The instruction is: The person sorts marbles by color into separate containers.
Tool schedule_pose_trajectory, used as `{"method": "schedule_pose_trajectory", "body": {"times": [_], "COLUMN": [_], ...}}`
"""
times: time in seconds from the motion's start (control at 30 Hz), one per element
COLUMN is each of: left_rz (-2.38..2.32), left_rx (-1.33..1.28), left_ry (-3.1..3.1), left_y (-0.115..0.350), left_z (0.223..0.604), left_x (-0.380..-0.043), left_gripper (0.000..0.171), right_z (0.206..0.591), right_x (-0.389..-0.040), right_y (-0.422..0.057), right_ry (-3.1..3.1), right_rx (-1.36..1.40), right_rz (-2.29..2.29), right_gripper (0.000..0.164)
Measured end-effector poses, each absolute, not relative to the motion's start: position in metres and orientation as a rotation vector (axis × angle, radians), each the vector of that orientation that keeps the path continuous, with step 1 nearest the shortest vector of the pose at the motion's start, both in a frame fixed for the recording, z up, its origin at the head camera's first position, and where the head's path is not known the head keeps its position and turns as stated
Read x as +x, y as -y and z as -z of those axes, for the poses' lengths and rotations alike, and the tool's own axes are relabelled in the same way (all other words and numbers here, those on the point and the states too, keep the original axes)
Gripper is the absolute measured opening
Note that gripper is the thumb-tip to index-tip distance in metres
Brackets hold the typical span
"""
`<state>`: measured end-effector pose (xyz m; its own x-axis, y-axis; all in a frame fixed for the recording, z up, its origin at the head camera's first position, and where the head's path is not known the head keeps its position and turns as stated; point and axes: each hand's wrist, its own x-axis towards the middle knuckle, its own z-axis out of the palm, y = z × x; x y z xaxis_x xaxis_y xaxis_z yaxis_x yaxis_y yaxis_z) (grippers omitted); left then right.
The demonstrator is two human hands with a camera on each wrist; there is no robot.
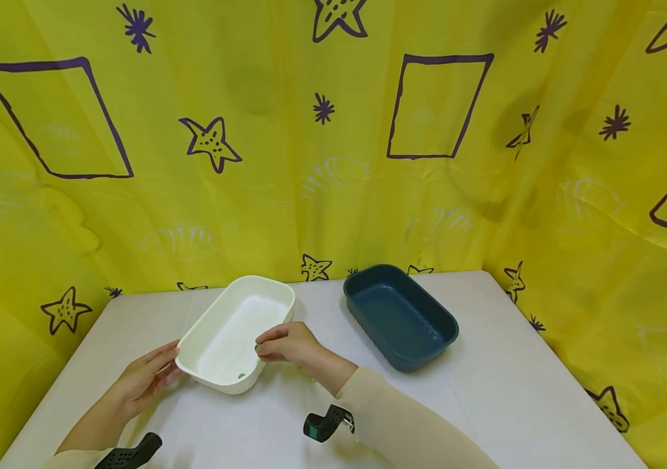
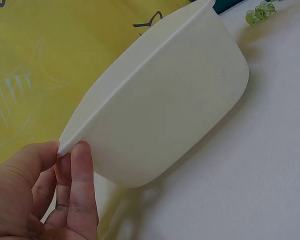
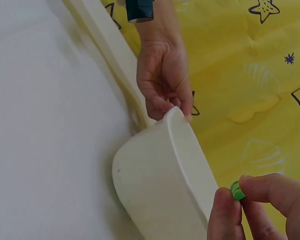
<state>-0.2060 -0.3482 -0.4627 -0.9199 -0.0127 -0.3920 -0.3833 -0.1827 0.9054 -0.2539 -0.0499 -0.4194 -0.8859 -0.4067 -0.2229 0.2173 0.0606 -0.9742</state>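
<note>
A white rectangular tub [image 1: 216, 332] stands on the table, tilted slightly in the left wrist view. My left hand [image 1: 144, 381] grips its near left corner, thumb and fingers pinching the rim. Over the tub's right edge, my right hand [image 1: 289, 345] pinches a small translucent green bead [image 3: 237, 191] between thumb and fingertips. Another small green bead [image 1: 241, 376] lies on the tub floor near the front. More green beads [image 2: 260, 12] sit on the table beside the tub, mostly hidden behind my right wrist in the head view.
A dark teal tub [image 1: 400, 319] of similar shape stands to the right, with nothing seen inside. The table is covered in white cloth [image 1: 515, 391]. A yellow patterned curtain [image 1: 275, 215] hangs at the back and both sides.
</note>
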Motion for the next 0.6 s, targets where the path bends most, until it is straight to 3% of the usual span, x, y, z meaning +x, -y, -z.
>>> {"method": "schedule_pose_trajectory", "body": {"times": [0.6], "left_rz": [-2.202], "left_rx": [-0.440], "left_ry": [-1.817], "left_y": [0.349], "left_z": [0.464], "left_x": [-0.205], "left_gripper": [0.027], "right_z": [0.414], "right_x": [-0.261], "right_y": [0.074], "right_ry": [-1.831], "right_rx": [-0.175], "right_rz": [1.873], "right_gripper": [0.015]}}
